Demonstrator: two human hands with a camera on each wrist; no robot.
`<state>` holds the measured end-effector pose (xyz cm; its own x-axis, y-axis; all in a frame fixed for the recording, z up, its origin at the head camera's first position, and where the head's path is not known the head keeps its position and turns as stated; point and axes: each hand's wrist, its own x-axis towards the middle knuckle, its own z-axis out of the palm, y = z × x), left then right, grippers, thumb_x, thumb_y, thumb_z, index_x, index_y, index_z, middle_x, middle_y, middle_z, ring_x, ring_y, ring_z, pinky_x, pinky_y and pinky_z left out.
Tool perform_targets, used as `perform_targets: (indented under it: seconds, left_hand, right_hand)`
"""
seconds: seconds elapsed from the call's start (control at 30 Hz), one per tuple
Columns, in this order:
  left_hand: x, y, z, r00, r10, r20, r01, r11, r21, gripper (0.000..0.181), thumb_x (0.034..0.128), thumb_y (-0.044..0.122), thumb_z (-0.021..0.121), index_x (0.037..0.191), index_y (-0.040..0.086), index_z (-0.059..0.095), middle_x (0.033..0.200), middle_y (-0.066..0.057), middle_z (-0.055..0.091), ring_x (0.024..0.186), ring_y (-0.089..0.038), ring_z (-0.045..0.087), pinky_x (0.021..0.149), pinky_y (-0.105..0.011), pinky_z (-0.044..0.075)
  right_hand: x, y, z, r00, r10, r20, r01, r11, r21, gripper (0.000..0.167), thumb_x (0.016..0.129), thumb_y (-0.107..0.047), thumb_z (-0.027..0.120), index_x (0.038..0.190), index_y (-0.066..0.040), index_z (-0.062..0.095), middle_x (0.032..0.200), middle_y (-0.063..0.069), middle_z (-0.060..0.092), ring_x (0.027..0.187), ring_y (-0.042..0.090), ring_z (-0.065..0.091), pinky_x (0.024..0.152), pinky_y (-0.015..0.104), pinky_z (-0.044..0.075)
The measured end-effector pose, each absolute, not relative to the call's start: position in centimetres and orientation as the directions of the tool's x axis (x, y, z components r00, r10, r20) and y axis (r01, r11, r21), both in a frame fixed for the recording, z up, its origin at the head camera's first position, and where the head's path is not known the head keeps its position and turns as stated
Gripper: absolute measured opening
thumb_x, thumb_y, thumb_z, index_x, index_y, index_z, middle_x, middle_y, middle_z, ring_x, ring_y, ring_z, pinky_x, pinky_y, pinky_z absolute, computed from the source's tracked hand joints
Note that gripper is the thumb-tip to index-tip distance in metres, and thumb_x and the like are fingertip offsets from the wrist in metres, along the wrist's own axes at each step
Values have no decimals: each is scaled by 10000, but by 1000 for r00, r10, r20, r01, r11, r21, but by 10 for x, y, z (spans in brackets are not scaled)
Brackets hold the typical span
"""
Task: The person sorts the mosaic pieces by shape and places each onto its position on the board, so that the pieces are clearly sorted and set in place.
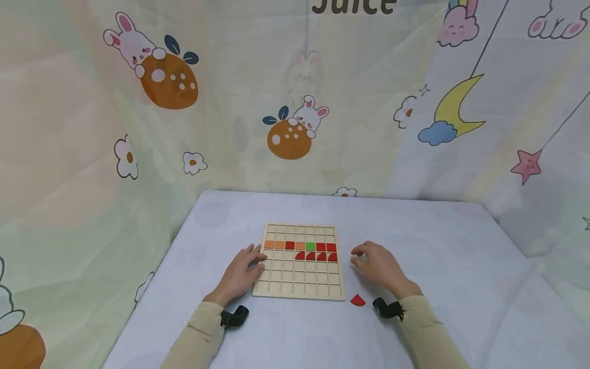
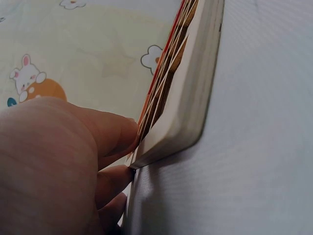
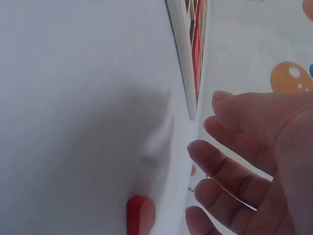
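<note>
A pale wooden grid board (image 1: 297, 289) lies flat on the table. One row holds orange, red and green square tiles (image 1: 310, 246); below it, several red quarter-round pieces (image 1: 321, 257) sit toward the right side. My left hand (image 1: 239, 274) rests at the board's left edge, thumb and fingers touching it; the left wrist view shows the fingers (image 2: 115, 183) against the rim. To the right of the board, apart from it, my right hand (image 1: 380, 264) hovers with loosely bent fingers and holds nothing. A loose red fan-shaped piece (image 1: 357, 301) lies near the board's lower right corner.
White cloth covers the table (image 1: 415, 220). Behind it hangs a printed fabric backdrop (image 1: 230, 128) with cartoon rabbits, flowers and a moon. Each wrist wears a black camera mount, such as the one on the right wrist (image 1: 388, 309).
</note>
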<state>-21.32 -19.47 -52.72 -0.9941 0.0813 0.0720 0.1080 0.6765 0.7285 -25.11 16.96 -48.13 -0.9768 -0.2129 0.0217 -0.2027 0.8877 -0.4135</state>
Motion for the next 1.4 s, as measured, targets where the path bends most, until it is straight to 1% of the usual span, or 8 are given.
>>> perform_targets:
  seconds: [0.1, 0.3, 0.43, 0.7, 1.03, 1.23, 1.4]
  left_hand:
    - [-213, -195, -527, -994, 77, 71, 104, 674, 732, 224, 953, 193, 634, 1171, 165, 678, 1525, -31, 415, 1476, -270, 224, 1207, -513, 167]
    - [-214, -195, -528, -995, 74, 69, 101, 681, 725, 224, 951, 196, 636, 1170, 172, 678, 1524, -30, 416, 1476, -278, 224, 1202, -528, 171]
    - [-214, -195, -528, -994, 80, 74, 108, 680, 725, 225, 951, 192, 637, 1170, 163, 678, 1519, -39, 424, 1474, -280, 228, 1204, -523, 170]
    - [-214, -195, -527, -993, 89, 77, 117, 672, 731, 222, 953, 189, 631, 1166, 153, 680, 1513, -41, 433, 1473, -273, 234, 1209, -505, 166]
    - [-214, -196, -528, -995, 76, 70, 102, 669, 737, 222, 955, 201, 632, 1170, 176, 677, 1519, -26, 425, 1476, -271, 223, 1205, -520, 169]
    - [-214, -197, -531, -993, 83, 78, 114, 664, 739, 217, 959, 206, 628, 1166, 165, 680, 1513, -26, 431, 1475, -256, 230, 1211, -491, 169]
    - [-215, -196, -532, -993, 82, 83, 117, 669, 734, 215, 955, 204, 632, 1163, 175, 680, 1515, -24, 430, 1474, -260, 231, 1207, -508, 172]
  right_hand:
    - [-249, 175, -482, -979, -202, 16, -191, 892, -411, 198, 876, -224, 726, 1038, -109, 728, 987, 18, 654, 915, 215, 596, 841, 429, 558]
    - [-245, 186, -488, -975, -216, 47, -216, 891, -398, 201, 866, -208, 742, 1038, -106, 731, 979, 16, 658, 916, 208, 604, 827, 418, 565]
    - [-242, 193, -492, -972, -227, 65, -235, 889, -394, 195, 853, -195, 758, 1026, -109, 732, 965, 6, 657, 888, 188, 603, 801, 398, 568]
    - [-237, 202, -492, -970, -237, 47, -236, 891, -388, 210, 840, -178, 767, 1033, -110, 725, 942, -13, 643, 837, 153, 585, 767, 367, 556]
    - [-229, 211, -492, -960, -272, 60, -273, 877, -396, 240, 806, -137, 791, 1034, -113, 719, 939, -11, 612, 761, 143, 504, 664, 297, 483]
    - [-224, 219, -491, -946, -318, 67, -317, 857, -407, 289, 763, -105, 817, 1033, -109, 712, 946, -10, 592, 777, 140, 506, 673, 286, 493]
    - [-222, 228, -490, -931, -358, 72, -352, 829, -435, 296, 772, -58, 790, 1052, -102, 707, 984, -4, 604, 836, 166, 543, 726, 318, 537]
